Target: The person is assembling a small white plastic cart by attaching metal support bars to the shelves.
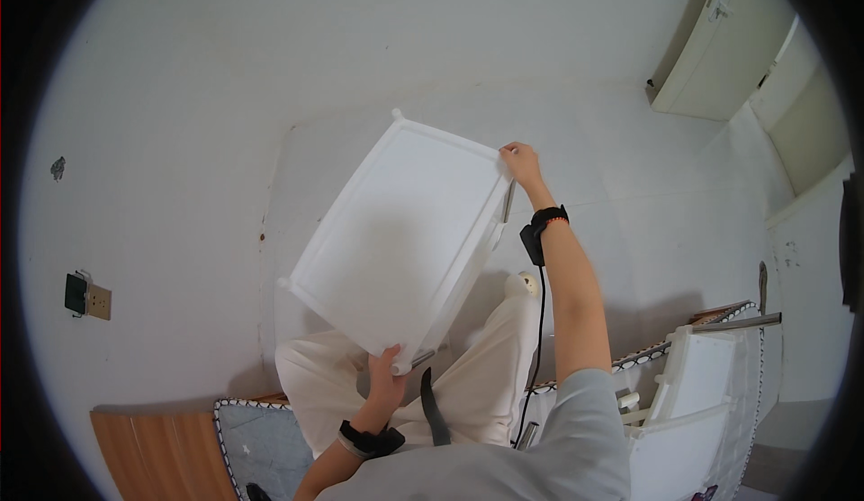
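A white rectangular plastic shelf panel (396, 222) is held tilted in front of my lap, with round sockets at its corners. My left hand (384, 382) is closed around its near corner, beside a short metal tube (423, 358). At the far right corner, my right hand (521, 164) pinches the rim with the arm stretched out. Below that hand, part of another metal tube (509, 202) shows along the panel's right side. The underside of the panel is hidden. Each of my wrists wears a black strap, and a cable runs down from the right one.
More white shelf parts (688, 411) with a metal tube (742, 322) lie at the lower right on a surface with a patterned edge. A wooden board (162, 456) is at the lower left. A wall socket (97, 301) is at left; a door (720, 46) stands at upper right.
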The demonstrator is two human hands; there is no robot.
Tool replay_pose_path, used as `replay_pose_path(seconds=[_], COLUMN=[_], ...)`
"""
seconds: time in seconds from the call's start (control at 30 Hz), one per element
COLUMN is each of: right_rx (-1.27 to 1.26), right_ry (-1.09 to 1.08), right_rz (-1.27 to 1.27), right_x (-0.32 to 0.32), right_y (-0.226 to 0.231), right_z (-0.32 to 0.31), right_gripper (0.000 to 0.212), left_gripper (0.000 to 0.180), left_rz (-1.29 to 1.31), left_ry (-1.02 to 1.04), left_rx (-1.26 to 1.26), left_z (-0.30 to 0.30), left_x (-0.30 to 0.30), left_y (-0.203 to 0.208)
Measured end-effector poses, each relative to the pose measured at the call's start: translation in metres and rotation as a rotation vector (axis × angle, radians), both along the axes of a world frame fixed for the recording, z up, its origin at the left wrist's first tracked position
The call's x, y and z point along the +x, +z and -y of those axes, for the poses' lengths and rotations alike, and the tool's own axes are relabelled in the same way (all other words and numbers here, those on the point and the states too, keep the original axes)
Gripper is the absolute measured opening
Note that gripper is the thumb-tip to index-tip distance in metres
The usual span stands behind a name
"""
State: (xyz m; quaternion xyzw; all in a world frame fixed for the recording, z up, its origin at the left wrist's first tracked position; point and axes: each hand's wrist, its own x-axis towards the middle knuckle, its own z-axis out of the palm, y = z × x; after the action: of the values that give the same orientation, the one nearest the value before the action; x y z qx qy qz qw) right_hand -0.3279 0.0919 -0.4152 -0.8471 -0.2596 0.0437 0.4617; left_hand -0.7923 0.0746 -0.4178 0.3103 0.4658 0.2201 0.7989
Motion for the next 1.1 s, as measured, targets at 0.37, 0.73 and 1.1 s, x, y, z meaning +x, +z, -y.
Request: replay_pose_path(seconds=[0.37,0.73,1.1], right_rx=[0.095,0.162,0.069], right_ry=[-0.097,-0.37,-0.143], right_rz=[-0.051,-0.102,-0.331], right_x=[-0.029,-0.152,-0.236], right_y=[0.026,0.041,-0.014], right_z=[0.032,0.097,0.106], right_gripper=[0.026,0.03,0.054], left_gripper=[0.039,0.038,0.041], left_rz=[-0.323,-0.007,-0.175], left_ry=[-0.609,-0.588,-0.981], left_rx=[1.353,0.123,1.517], left_z=[-0.098,-0.257,-0.365], left_x=[-0.055,-0.033,-0.085], left_y=[-0.004,0.041,-0.012])
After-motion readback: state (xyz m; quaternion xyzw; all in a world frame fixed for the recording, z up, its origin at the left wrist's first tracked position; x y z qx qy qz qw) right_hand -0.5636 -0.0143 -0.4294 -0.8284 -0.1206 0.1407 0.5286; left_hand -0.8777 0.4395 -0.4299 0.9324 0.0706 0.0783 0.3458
